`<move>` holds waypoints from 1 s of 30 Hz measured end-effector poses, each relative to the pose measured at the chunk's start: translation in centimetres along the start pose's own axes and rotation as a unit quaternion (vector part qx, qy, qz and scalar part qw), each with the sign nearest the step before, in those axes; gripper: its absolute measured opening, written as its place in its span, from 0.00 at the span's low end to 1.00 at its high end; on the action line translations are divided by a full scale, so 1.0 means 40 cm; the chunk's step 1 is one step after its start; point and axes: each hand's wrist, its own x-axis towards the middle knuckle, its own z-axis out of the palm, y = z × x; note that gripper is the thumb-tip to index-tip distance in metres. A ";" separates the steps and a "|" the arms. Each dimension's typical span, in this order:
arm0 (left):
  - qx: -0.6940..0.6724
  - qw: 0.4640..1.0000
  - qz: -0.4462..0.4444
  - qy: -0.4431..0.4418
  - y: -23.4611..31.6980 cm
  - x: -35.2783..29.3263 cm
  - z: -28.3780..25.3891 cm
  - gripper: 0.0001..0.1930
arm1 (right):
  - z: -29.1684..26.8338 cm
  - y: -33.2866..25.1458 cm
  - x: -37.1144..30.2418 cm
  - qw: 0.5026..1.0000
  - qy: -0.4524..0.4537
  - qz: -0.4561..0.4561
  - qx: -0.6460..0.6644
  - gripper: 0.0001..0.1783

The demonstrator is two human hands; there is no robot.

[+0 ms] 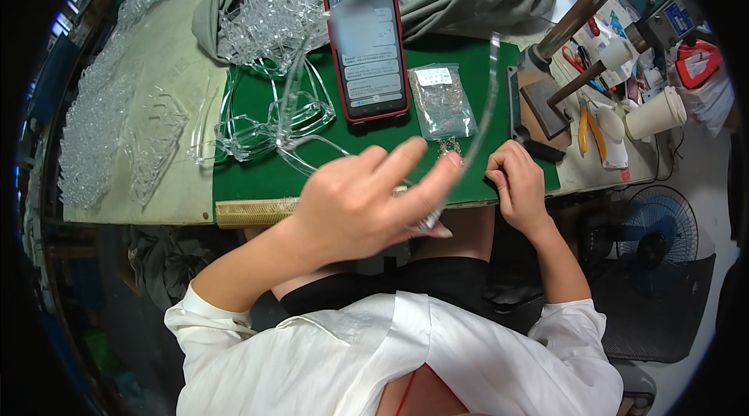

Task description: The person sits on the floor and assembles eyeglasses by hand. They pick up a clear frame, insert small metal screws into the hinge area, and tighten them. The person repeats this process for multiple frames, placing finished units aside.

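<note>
My left hand [367,198] is raised over the front edge of the green mat, its fingers closed on a clear plastic eyeglass frame. One long temple of this eyeglass frame [490,100] curves up to the right; most of its front is hidden behind my fingers. My right hand [518,182] rests at the table edge with its fingers curled in; what they hold, if anything, is hidden. Between the hands lies a small pile of tiny metal parts [449,148], just below a clear plastic bag [442,100] of similar pieces. More clear eyeglass frames [261,127] lie left of the phone.
A phone in a red case [367,53] stands on the green mat [250,182]. Heaps of clear frames [289,7] fill the back and left. At right are a bench press [546,96], yellow-handled pliers [591,129] and a paper cup [657,113]. A gold strip [253,213] lies along the front edge.
</note>
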 end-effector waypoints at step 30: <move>-0.282 0.954 0.018 0.105 0.175 0.013 0.139 0.33 | 0.000 0.011 -0.018 0.989 0.046 0.066 0.122 0.03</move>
